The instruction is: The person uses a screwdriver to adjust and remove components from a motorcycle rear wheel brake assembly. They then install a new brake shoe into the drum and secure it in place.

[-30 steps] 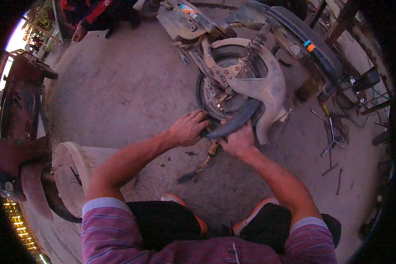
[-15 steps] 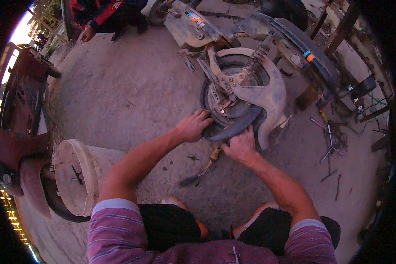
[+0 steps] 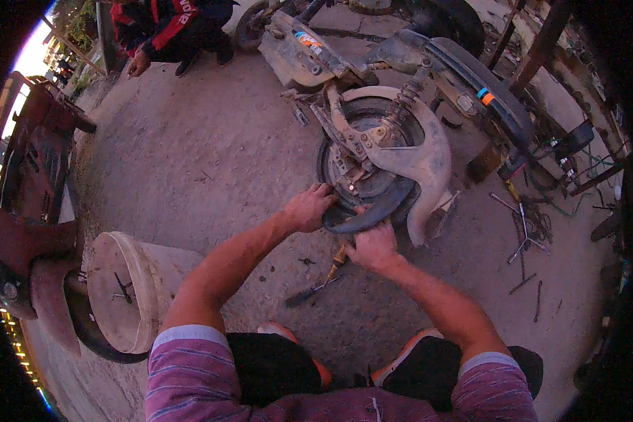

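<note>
A dusty motorbike lies on its side ahead of me, its wheel facing up. The near edge of the black tyre bulges away from the wheel rim. My left hand is closed on the tyre's left side, fingertips curled over its edge. My right hand grips the near part of the tyre from below, and a fingertip shows on its inner side. Beside the right hand, a screwdriver with a yellow handle lies on the ground near a dark flat tool.
A whitish bucket lies tipped over at left, beside a dark red vehicle. Metal wrenches and rods lie on the ground at right. A person in a red and black jacket crouches at the far left.
My right hand has moved slightly down and left, and the near part of the tyre has shifted with it. The left hand keeps its hold on the tyre. The view has shifted a little.
</note>
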Demonstrator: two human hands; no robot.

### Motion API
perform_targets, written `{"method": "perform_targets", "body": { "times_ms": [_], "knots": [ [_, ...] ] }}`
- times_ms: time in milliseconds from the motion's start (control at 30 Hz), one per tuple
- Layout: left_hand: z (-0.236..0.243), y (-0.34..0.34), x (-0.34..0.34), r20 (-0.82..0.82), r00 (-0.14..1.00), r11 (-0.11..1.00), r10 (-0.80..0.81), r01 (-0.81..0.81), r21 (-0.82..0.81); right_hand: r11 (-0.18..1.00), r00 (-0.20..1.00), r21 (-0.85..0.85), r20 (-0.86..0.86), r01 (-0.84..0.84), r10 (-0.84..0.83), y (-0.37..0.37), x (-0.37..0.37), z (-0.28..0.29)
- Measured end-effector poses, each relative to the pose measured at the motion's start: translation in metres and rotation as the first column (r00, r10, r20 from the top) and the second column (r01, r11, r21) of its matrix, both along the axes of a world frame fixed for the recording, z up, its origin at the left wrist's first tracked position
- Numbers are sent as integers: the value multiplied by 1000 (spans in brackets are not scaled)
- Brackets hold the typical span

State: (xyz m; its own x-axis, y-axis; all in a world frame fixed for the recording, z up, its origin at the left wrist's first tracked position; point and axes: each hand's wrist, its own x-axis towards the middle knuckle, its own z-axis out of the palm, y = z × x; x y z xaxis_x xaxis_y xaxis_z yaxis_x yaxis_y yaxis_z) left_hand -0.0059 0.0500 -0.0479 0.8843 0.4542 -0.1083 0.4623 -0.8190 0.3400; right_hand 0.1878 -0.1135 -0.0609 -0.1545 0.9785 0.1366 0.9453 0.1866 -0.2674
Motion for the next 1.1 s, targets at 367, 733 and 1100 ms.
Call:
{"method": "perform_targets", "body": {
  "times_ms": [367, 733, 1100],
  "knots": [
    [2, -16, 8, -44, 999, 999, -25, 27, 44, 1000, 999, 9, -53, -3, 4, -1, 0, -8],
    [-21, -15, 5, 315, 942, 955, 115, -18, -295, 998, 997, 57, -72, 6, -2, 4, 8, 16],
    [32, -32, 33, -108, 792, 596, 601, -535, -599, 955, 996, 292, 83, -41, 17, 9, 16, -3]
  ]
}}
